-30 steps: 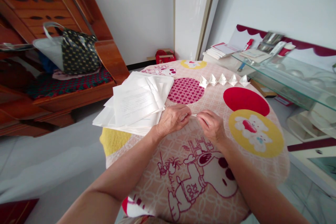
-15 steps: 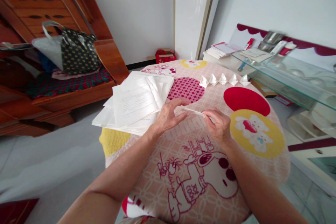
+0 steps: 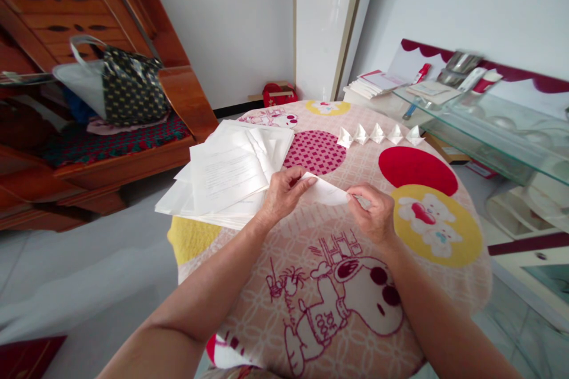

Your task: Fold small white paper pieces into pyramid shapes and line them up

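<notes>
In the head view, holding out a small, flat white paper piece (image 3: 326,192) between both hands, over a round bench covered in a pale pink, white-patterned cloth (image 3: 362,172). Pinching the paper's left end with the left hand (image 3: 283,194), with thumb and forefinger brought nearly together. Pinching the right end with the right hand (image 3: 373,210), likewise with thumb and fingertips closed on the edge. Slanting the paper from far left to near right. Showing faint marks on its face, too small for reading.

Just beside the left hand, spreading out in a loose stack of white paper sheets (image 3: 226,183), some bearing printed lines; not telling whether touching the hand. Beyond the right hand, standing in a row, five small, pointed white folded-paper shapes (image 3: 377,134). To the right of the right hand, showing on the cloth a yellow circle with two white bears (image 3: 435,225). Nearer than both hands, between the forearms, showing a large cartoon dog in magenta outline (image 3: 368,302).
</notes>
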Demonstrator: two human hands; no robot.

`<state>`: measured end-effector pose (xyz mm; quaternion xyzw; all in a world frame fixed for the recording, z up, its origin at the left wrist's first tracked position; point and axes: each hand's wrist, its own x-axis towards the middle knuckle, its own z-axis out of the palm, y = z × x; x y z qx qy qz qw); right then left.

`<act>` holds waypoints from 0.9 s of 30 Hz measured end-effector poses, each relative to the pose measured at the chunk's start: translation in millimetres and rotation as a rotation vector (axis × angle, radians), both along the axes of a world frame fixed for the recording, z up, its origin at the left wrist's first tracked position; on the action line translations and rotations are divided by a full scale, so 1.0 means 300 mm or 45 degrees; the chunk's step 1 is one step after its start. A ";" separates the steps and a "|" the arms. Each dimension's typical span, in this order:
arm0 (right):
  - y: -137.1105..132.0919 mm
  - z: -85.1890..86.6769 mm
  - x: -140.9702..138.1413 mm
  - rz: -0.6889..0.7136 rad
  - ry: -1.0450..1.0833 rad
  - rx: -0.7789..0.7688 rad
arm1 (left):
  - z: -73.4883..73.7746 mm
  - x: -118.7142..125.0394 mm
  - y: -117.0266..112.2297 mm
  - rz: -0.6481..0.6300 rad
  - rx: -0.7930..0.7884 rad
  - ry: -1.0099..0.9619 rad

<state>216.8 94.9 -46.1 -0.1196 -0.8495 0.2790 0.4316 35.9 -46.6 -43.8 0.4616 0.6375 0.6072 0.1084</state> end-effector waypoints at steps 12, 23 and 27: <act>0.009 -0.031 -0.009 -0.072 0.052 -1.044 | -0.006 -0.027 0.015 -0.139 -0.007 -0.468; 0.019 -0.034 -0.002 0.032 -0.107 -1.134 | -0.057 -0.056 0.022 -0.264 -0.290 -0.513; 0.010 -0.021 0.006 0.159 -0.351 -1.213 | -0.092 -0.073 0.024 -0.218 -0.432 -0.472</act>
